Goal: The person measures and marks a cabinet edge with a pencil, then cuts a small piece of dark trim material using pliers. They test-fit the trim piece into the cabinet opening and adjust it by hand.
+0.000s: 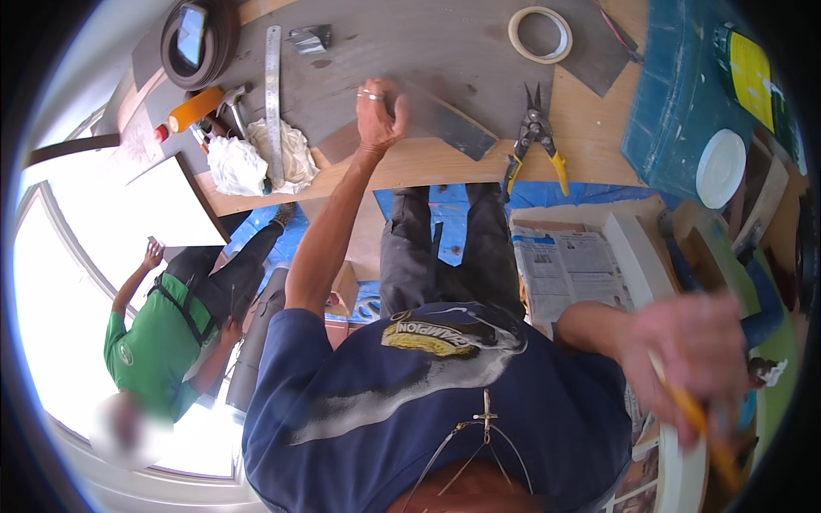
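My left hand (380, 118), with rings on a finger, rests on the dark sheet (342, 51) covering the bench. Its fingers are bent downward and the thumb stands apart; I see nothing held in it. Right of that hand lies a dark flat strip (462, 128) with a pale edge, angled toward the bench front. My right hand (684, 359), smeared by motion, is raised at the right, off the bench, and closed around a yellow-orange pencil (688, 409). Yellow-handled snips (534, 137) lie with spread handles at the bench edge.
Left on the bench are a metal ruler (273, 103), hammer (231, 103), orange bottle (197, 109), white rags (235, 164) and a dark coil (224, 43) with a phone. Tape (560, 43) and a teal container (676, 94) sit right. Another person (162, 333) in green stands left.
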The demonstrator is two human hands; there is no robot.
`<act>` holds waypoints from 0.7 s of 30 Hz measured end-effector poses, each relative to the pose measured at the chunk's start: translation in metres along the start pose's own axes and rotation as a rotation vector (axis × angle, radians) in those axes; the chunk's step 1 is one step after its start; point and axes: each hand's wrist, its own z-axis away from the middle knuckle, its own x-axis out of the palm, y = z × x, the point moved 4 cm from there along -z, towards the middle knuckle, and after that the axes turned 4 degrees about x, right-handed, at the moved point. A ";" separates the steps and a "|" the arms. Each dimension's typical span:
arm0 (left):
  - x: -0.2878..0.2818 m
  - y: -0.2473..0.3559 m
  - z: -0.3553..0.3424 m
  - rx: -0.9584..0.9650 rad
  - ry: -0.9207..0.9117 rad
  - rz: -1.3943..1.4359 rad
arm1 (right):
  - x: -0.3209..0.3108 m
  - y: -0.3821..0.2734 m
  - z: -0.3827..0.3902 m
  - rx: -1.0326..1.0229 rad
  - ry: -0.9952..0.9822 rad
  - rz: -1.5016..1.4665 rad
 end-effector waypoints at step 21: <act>-0.009 0.020 -0.014 0.027 0.065 -0.037 | 0.139 0.127 0.155 0.621 -0.593 0.513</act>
